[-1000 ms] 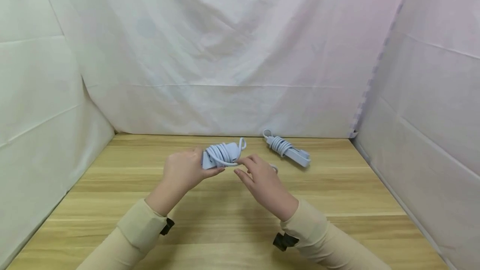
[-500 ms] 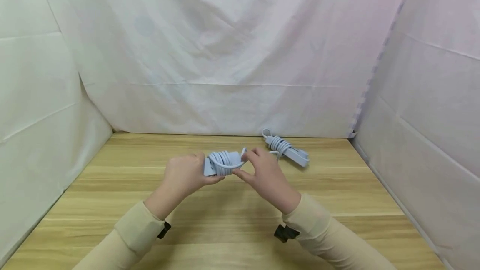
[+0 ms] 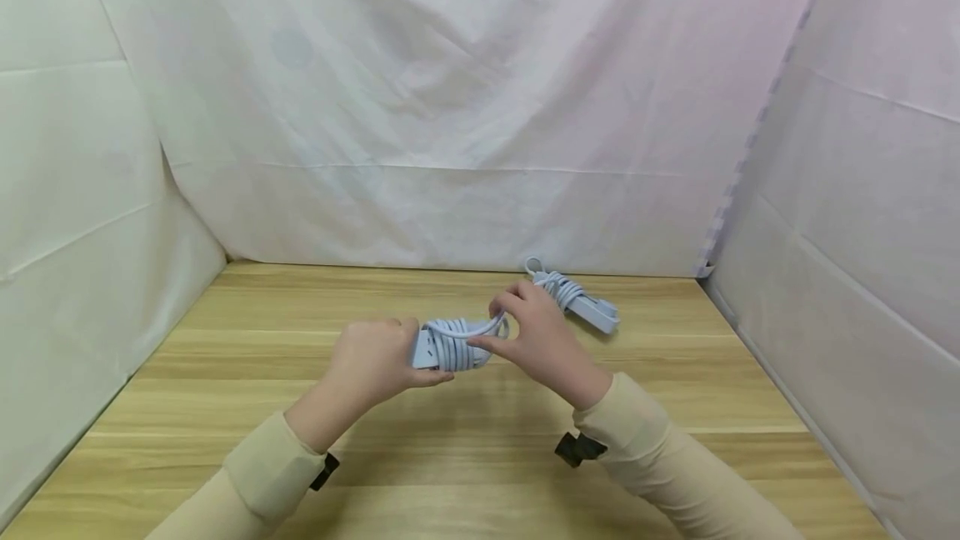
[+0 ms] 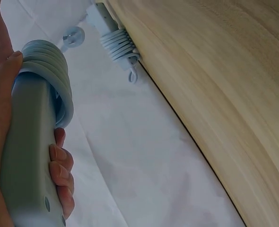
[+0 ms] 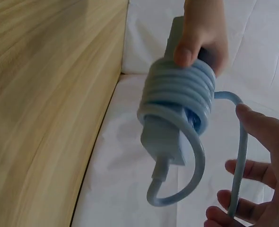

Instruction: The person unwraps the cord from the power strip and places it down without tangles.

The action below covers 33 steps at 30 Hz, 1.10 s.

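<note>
A pale blue-grey power strip [image 3: 424,350] is held over the table, its own cord wound in several turns [image 3: 452,348] about its middle. My left hand [image 3: 375,359] grips its left end, thumb along the near side; in the left wrist view the fingers curl round the strip's body [image 4: 28,142]. My right hand [image 3: 546,348] holds the loose run of cord [image 5: 242,151] between thumb and fingers, just right of the coils. Where the cord leaves the strip it bends in a loop [image 5: 199,165]. A round plug [image 4: 74,36] shows beyond the coils in the left wrist view.
A second power strip [image 3: 595,314] with its cord wound round it lies at the back right of the wooden table [image 3: 465,457]. White cloth [image 3: 450,107] hangs behind and at both sides. Each wrist carries a small black camera.
The strip has come down and slightly nearer in both hands. My right hand has drawn the cord up and over the coils' right end, adding to the winding.
</note>
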Each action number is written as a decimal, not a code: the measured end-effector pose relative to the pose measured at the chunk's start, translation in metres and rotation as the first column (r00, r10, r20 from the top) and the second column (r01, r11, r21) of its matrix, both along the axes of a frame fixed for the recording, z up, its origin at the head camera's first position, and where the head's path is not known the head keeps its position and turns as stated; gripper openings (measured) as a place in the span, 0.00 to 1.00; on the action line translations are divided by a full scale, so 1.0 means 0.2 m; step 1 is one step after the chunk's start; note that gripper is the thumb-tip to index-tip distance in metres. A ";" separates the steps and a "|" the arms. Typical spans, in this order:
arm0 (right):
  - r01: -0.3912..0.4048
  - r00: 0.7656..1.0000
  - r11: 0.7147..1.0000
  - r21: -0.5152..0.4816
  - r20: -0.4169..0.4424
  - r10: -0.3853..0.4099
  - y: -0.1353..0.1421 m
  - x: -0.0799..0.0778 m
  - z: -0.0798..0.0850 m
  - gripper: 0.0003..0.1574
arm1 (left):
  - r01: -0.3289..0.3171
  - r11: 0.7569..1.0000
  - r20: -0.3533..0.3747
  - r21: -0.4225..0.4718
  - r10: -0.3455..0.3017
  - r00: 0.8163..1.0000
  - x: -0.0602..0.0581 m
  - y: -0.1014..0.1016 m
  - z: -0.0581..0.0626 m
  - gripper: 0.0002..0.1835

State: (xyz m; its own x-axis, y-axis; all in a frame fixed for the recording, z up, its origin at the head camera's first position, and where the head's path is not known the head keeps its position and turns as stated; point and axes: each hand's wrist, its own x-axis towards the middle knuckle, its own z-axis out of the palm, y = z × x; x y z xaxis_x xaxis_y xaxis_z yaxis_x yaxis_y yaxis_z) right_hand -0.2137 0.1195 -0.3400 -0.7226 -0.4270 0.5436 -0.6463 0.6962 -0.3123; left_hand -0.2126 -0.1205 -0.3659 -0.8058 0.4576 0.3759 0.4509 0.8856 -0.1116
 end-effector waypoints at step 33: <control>-0.060 0.991 0.998 0.023 0.122 0.057 0.17 -0.15 -0.14 0.10 | 0.147 0.986 -0.039 0.081 -0.144 0.989 0.12 -0.02 0.00 0.39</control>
State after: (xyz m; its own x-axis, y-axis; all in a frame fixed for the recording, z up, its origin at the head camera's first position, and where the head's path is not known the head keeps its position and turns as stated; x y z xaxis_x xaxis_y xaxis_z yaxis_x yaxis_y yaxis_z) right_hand -0.2445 0.1537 -0.3682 -0.7557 -0.4839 0.4413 -0.6449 0.6672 -0.3726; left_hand -0.1896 -0.1244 -0.3658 -0.7194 0.5352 0.4426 0.5732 0.8175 -0.0569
